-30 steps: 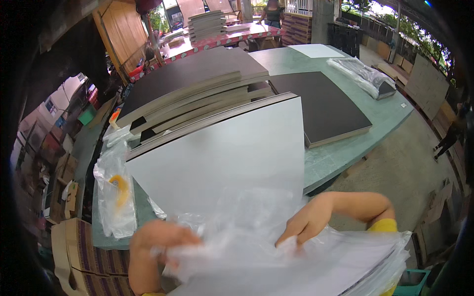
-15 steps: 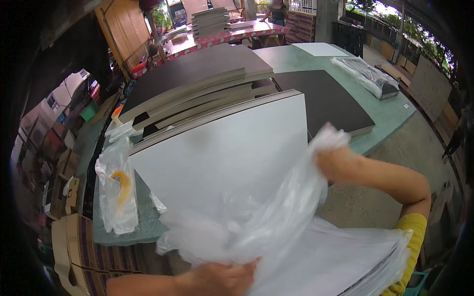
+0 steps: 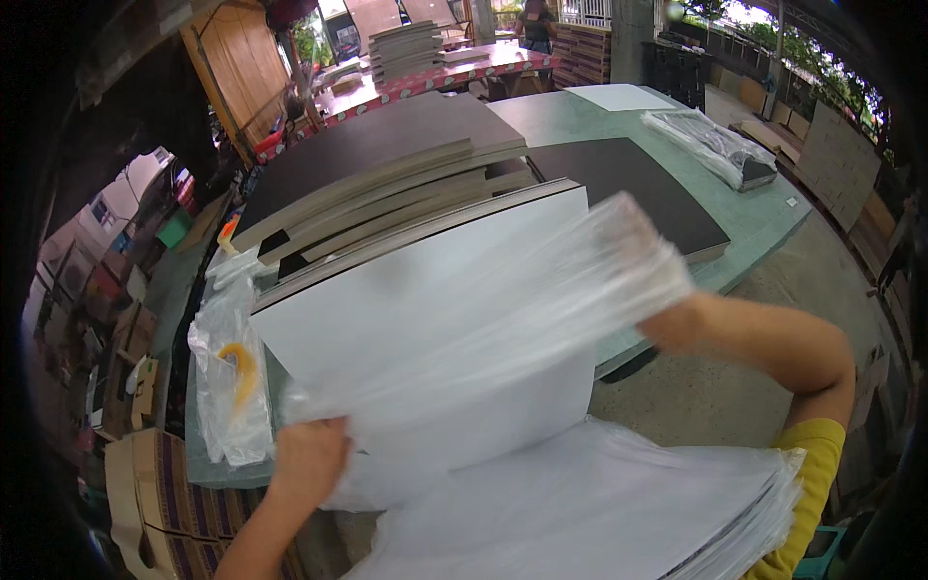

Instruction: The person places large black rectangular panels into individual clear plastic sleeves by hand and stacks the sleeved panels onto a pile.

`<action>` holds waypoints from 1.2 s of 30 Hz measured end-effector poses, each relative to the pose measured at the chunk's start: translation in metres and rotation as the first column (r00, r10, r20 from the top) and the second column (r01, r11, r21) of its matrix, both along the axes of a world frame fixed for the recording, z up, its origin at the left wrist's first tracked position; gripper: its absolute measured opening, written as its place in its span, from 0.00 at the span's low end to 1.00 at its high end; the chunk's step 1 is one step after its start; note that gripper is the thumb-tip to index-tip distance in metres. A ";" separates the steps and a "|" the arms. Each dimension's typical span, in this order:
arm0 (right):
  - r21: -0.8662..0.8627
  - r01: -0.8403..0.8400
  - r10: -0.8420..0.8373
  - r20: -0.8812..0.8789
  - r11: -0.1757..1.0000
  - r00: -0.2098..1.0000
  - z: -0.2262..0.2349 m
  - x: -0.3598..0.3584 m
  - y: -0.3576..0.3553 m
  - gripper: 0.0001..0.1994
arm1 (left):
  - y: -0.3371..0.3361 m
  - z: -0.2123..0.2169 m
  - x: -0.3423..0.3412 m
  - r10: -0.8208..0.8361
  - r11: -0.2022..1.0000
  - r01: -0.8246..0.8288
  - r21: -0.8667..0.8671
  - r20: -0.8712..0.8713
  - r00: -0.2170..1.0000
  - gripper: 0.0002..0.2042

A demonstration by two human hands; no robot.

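The left hand (image 3: 314, 459) gripped a clear, thin plastic film (image 3: 493, 329) stretched before the white rectangular panel (image 3: 387, 295); uneven tension could have torn it, while the right hand (image 3: 672, 319), partly film-covered, had an indeterminable grip.

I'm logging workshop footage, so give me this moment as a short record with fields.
Left hand: left hand closed on the left end of the clear plastic
Right hand: right hand at the plastic's other end, partly covered by it; grip blurred
Behind the plastic: white board, slanted
Lower right: plastic-covered white bundle
On the green table: stack of dark boards; plastic bags at left; plastic-wrapped item at far right
Background: person near another table
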State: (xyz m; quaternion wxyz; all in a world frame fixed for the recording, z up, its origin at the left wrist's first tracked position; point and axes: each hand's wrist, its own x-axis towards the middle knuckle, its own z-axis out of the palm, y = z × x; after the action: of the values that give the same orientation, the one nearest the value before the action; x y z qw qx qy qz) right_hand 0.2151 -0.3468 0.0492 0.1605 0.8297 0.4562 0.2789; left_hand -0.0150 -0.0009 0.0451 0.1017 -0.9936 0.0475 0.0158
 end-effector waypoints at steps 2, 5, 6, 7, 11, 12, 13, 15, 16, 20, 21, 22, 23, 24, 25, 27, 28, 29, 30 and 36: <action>-0.254 -0.039 0.021 -0.074 0.966 0.997 0.001 -0.044 0.014 0.14 | 0.026 -0.006 -0.003 0.019 1.000 -0.023 0.019 0.184 0.983 0.05; -0.475 -0.192 -0.003 -0.379 0.859 0.925 0.021 -0.085 0.026 0.12 | 0.042 -0.013 -0.013 0.039 0.994 -0.058 0.096 0.192 0.981 0.06; -0.442 -0.292 -0.027 -0.586 0.848 0.810 0.031 -0.086 0.026 0.11 | 0.046 -0.019 -0.014 0.079 0.989 -0.100 0.109 0.184 0.980 0.07; -0.387 -0.383 -0.054 -0.759 0.839 0.649 0.045 -0.087 0.027 0.09 | 0.049 -0.026 -0.015 0.121 0.982 -0.144 0.123 0.176 0.977 0.08; 0.355 0.145 0.246 -0.838 0.924 0.488 0.122 -0.072 0.030 0.09 | 0.019 -0.032 -0.042 -0.118 0.920 -0.153 -0.362 -0.626 0.771 0.10; 0.761 0.054 0.582 -0.538 0.647 0.609 0.110 -0.049 0.016 0.12 | 0.004 -0.002 -0.033 -0.258 0.743 -0.323 -0.586 -0.696 0.670 0.11; 0.826 0.111 0.496 -0.432 0.552 0.753 0.106 -0.019 -0.004 0.14 | 0.015 0.008 -0.037 -0.281 0.520 -0.181 -0.835 -0.367 0.887 0.10; 0.847 0.049 0.352 -0.273 0.530 0.895 0.091 0.001 -0.013 0.18 | 0.038 0.010 -0.051 0.166 -0.002 0.047 -0.999 0.046 0.985 0.07; 0.803 -0.077 0.382 -0.194 0.591 0.903 0.072 0.001 -0.004 0.20 | 0.044 0.006 -0.060 0.529 -0.255 0.135 -0.957 -0.022 0.848 0.06; 0.403 0.190 0.167 -0.699 0.895 0.695 0.050 -0.035 0.047 0.24 | 0.099 -0.011 -0.010 0.606 0.794 -0.255 -0.552 0.693 0.390 0.12; 0.546 0.104 0.245 -0.528 0.831 0.813 0.051 -0.028 0.049 0.26 | 0.099 -0.006 -0.005 0.548 0.831 -0.171 -0.530 0.726 0.416 0.16; 0.662 -0.004 0.296 -0.329 0.749 0.897 0.053 -0.016 0.049 0.29 | 0.094 -0.002 0.004 0.485 0.860 -0.082 -0.504 0.757 0.437 0.19; 0.743 -0.114 0.309 -0.130 0.659 0.942 0.048 -0.003 0.047 0.31 | 0.084 0.007 0.013 0.468 0.862 -0.067 -0.502 0.739 0.485 0.22; 0.748 -0.059 0.306 -0.197 0.661 0.931 0.039 0.011 0.044 0.33 | 0.067 0.020 0.021 0.448 0.861 -0.048 -0.507 0.710 0.544 0.25; 0.746 0.003 0.286 -0.259 0.665 0.923 0.030 0.022 0.038 0.35 | 0.056 0.028 0.029 0.418 0.856 -0.010 -0.517 0.680 0.602 0.28; 0.791 0.080 0.350 -0.356 0.607 0.866 0.017 0.028 0.038 0.37 | 0.056 0.028 0.032 0.427 0.842 -0.027 -0.539 0.636 0.643 0.32; 0.789 0.056 0.324 -0.315 0.611 0.892 0.019 0.023 0.036 0.36 | 0.060 0.027 0.033 0.428 0.835 -0.031 -0.549 0.614 0.663 0.34; 0.785 0.032 0.299 -0.273 0.619 0.914 0.022 0.019 0.032 0.36 | 0.063 0.025 0.030 0.406 0.841 0.014 -0.540 0.649 0.643 0.35; 0.775 0.017 0.273 -0.243 0.631 0.931 0.021 0.015 0.030 0.36 | 0.060 0.023 0.032 0.412 0.828 0.049 -0.558 0.666 0.622 0.35; 0.850 0.105 0.470 -0.383 0.516 0.795 0.042 -0.001 -0.001 0.21 | 0.045 0.037 0.024 0.382 0.849 0.068 -0.524 0.697 0.607 0.32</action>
State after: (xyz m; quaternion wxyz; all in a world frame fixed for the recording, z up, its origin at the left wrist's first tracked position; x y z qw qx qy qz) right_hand 0.2143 -0.3476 0.0914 -0.4345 0.7876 0.3802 0.2155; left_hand 0.0090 0.0439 0.0820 -0.1511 -0.8901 -0.0902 -0.4203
